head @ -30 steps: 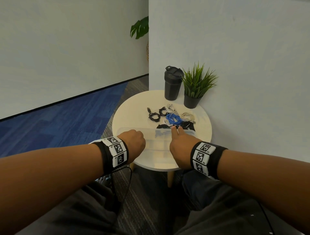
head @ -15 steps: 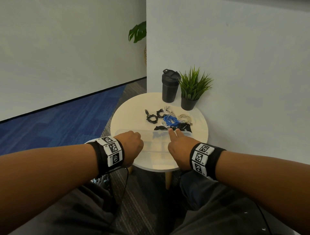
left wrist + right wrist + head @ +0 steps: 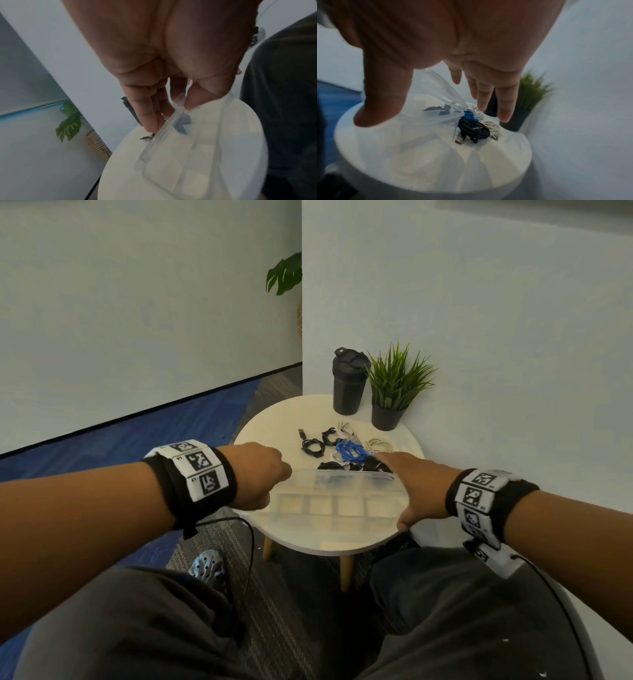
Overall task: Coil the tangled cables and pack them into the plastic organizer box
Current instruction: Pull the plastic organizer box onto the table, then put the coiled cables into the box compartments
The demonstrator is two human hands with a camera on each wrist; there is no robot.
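The box [image 3: 337, 501] is clear plastic with divided compartments and sits on the near half of the round white table [image 3: 270, 426]. Its lid [image 3: 342, 475] is raised at the far edge, hinged up at a shallow tilt. No brand, label or legible writing shows on the box; your wristbands [image 3: 202, 470] carry only black-and-white square markers.

Your left hand [image 3: 260, 474] is at the box's left end. In the left wrist view your thumb and fingers [image 3: 175, 102] pinch the lid's edge. Your right hand [image 3: 414, 491] is at the right end, fingers straight and spread. The thumb reaches down at the near right corner, and the fingers [image 3: 505, 105] extend over the far edge toward the cables; whether the palm touches the lid cannot be told.

The cables [image 3: 346, 445] lie in a loose cluster just behind the box, outside it: black ones [image 3: 311, 445], a blue one [image 3: 351, 450] in the middle, and white ones [image 3: 378, 445]. A black coil with a USB plug [image 3: 474, 132] lies nearest your right fingertips.

Behind the cables stand a black tumbler [image 3: 349, 385] and a potted plant [image 3: 394, 388], against the wall.
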